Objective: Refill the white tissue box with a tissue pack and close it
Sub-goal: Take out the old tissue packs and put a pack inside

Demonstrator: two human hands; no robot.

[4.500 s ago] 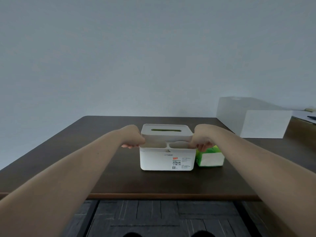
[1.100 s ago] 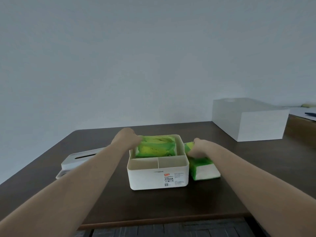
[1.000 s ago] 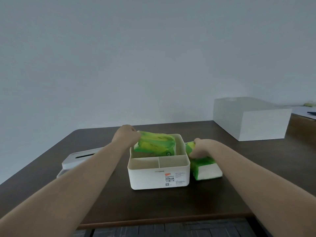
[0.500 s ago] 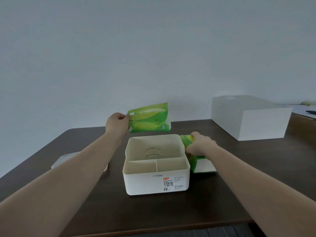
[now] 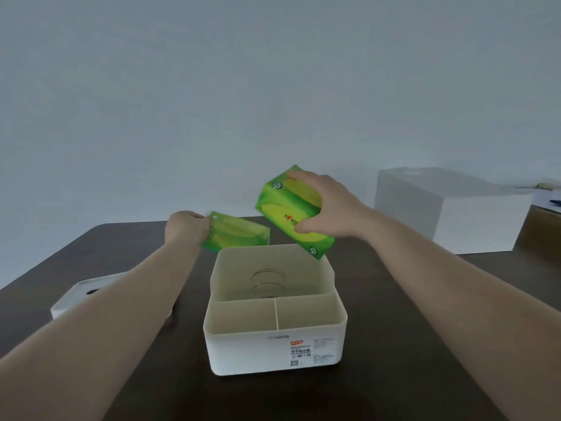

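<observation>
The white tissue box is sitting open on the dark table, near its front edge. Inside, 1 large rear compartment is showing a coiled metal spring; 2 smaller front compartments are lying side by side. A label with a red patch and a barcode is facing the camera on the front wall; its print is too small to read.

The right hand is gripping a full green tissue pack, fingers wrapped over it, tilted above the box's rear right corner. Red characters on it are blurring out.

The left hand is pinching the end of a flatter green pack just behind the box's rear left rim.

The lid is lying left of the box, partly hidden by the left forearm. A large white box is standing far right.
</observation>
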